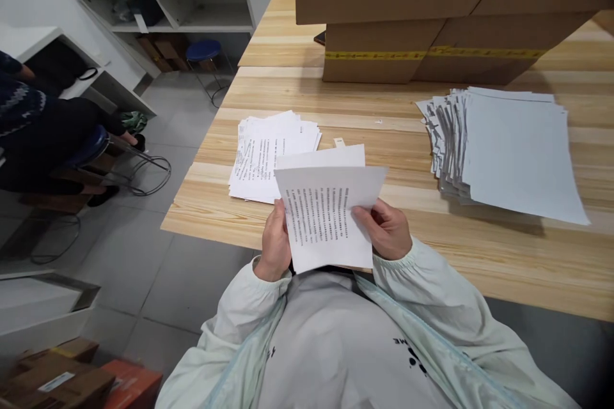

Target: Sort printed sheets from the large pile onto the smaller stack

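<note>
A few printed sheets of paper are held up between my two hands, above the table's front edge. My left hand grips their left side, its fingers mostly hidden behind the paper. On the right side, my right hand pinches the sheets with the thumb on top. Just beyond them a low stack of printed pages lies on the table, partly covered by the held sheets. A small pale object sits beside that stack; I cannot make out its kind.
A tall, uneven paper pile rests on the wooden table at right. Large cardboard boxes stand stacked at the back. Left of the table, a person sits on a stool. A blue stool stands by the white shelves.
</note>
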